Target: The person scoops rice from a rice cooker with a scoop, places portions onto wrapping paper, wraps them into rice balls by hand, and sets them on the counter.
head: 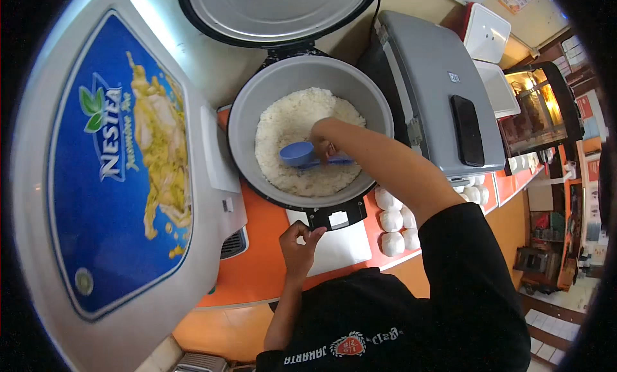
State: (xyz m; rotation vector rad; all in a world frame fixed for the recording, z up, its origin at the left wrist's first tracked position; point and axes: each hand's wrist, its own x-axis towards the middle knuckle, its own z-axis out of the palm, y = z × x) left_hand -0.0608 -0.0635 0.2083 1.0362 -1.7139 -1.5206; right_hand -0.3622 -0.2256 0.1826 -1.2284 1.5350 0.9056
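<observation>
A large rice cooker [239, 95] stands before me with its lid [284, 10] raised. Cooked white rice [284, 119] fills the lower part of its grey inner pot. My right hand [325, 139], somewhat blurred, is down inside the pot with its fingers on a blue plastic scoop [296, 153]. The scoop's bowl rests over the rice, and blue plastic also shows under and to the right of the fingers. My left hand [298, 246] pinches the black latch plate [354, 218] at the cooker's front edge. A white sheet of paper [344, 249] lies below that plate.
At left a tall Nestea drink dispenser [207, 256] crowds the cooker. A grey lidded box [434, 73] at right carries a black phone [467, 130]. Several white wrapped bundles [392, 221] line the orange counter [255, 256]. Farther right are white trays [496, 90] and a lit glass cabinet [535, 112].
</observation>
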